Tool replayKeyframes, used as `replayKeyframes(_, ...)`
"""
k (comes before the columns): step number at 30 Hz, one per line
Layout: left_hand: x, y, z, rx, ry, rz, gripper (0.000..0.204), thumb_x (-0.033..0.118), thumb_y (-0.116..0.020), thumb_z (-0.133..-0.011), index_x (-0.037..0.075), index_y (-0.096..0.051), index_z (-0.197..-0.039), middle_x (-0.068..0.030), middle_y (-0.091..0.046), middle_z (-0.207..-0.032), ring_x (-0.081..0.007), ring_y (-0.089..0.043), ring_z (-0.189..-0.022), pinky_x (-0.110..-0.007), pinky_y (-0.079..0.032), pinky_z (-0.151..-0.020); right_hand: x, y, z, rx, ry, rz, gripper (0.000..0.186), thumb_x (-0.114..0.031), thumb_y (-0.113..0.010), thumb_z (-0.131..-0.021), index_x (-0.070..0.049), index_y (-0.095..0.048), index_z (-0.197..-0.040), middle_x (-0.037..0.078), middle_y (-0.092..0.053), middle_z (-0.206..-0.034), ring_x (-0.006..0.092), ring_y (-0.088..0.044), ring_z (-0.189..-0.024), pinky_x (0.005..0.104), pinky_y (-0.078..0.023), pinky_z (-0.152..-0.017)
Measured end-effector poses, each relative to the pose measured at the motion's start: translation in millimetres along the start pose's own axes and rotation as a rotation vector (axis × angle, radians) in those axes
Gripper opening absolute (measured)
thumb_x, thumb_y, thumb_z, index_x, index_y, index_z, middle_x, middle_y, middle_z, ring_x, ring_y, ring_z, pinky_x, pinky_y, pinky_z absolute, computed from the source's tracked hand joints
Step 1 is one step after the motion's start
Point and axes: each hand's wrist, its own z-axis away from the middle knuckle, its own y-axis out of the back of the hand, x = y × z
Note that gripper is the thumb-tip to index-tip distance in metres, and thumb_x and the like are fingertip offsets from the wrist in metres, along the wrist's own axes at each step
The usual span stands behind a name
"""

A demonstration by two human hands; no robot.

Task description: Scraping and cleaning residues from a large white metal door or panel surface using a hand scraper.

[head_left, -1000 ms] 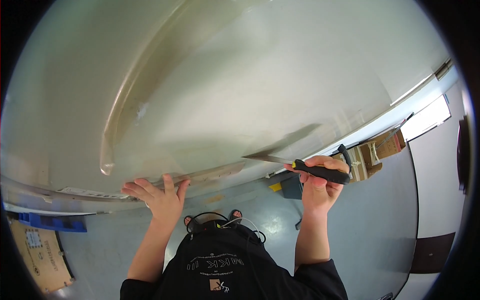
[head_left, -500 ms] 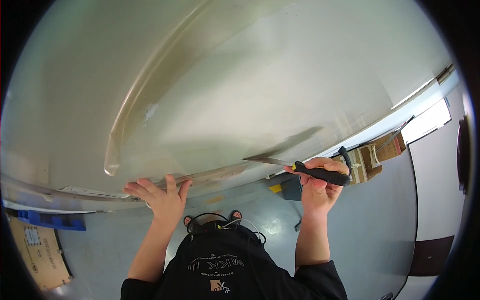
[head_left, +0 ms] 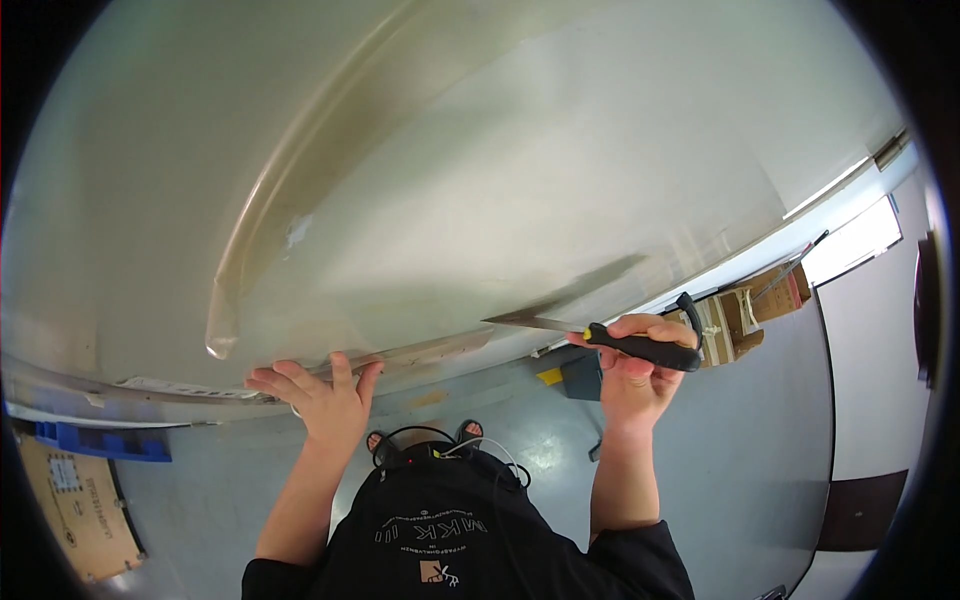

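In my right hand (head_left: 645,365) is a tool (head_left: 640,346) with a black, yellow-marked handle and a narrow, tapering metal blade. Its tip points left over a glossy, pale work surface (head_left: 520,180) and lies by the end of a flat translucent strip (head_left: 430,352) along the near edge. I cannot tell whether the tip touches it. My left hand (head_left: 332,400) rests on that edge, fingers stretched out across the strip, a ring on one of them. Farther left, a long clear brownish strip (head_left: 265,215) curves up across the surface.
A label-like piece (head_left: 190,387) lies along the edge at left. Below stand a blue plastic piece (head_left: 105,441) and a cardboard box (head_left: 80,505). More open cardboard boxes (head_left: 725,325) stand at right, near a dark grey bin (head_left: 583,378). Cables (head_left: 500,450) hang at my waist.
Almost nothing differs. The near end of the curved clear strip has shifted slightly toward me; both hands and the tool keep nearly the same place.
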Motion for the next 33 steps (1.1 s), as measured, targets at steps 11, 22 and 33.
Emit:
replayKeyframes(11, -1, -1, 0, -0.003, 0.002, -0.013, 0.102, 0.064, -0.062, -0.095, 0.031, 0.002, -0.167, -0.0333, 0.027, -0.164, -0.0681, 0.022, -0.144, -0.089, 0.007, -0.104, -12, -5, -8, 0.025, 0.015, -0.033, 0.043, -0.030, -0.078, -0.094, -0.012, -0.050, -0.121, 0.018, -0.067, -0.110, 0.0156, -0.059, -0.072, 0.0540, -0.063, -0.079)
replayKeyframes(22, -1, -1, -2, -0.004, 0.000, -0.024, 0.103, 0.064, -0.062, -0.095, 0.030, 0.003, -0.167, -0.0355, 0.026, -0.163, -0.0701, 0.021, -0.143, -0.090, 0.004, -0.102, -16, -3, -13, 0.072, 0.054, -0.039, 0.043, -0.031, -0.077, -0.094, -0.012, -0.049, -0.121, 0.018, -0.068, -0.110, 0.0162, -0.060, -0.074, 0.0573, -0.062, -0.081)
replayKeyframes(33, -1, -1, -1, -0.005, -0.005, -0.018, 0.106, 0.063, -0.065, -0.093, 0.030, 0.002, -0.168, -0.0348, 0.027, -0.163, -0.0695, 0.022, -0.143, -0.090, 0.004, -0.102, -5, 0, -6, 0.004, -0.027, 0.041, 0.049, -0.036, -0.079, -0.092, -0.011, -0.049, -0.120, 0.018, -0.069, -0.107, 0.0159, -0.060, -0.071, 0.0462, -0.063, -0.073)
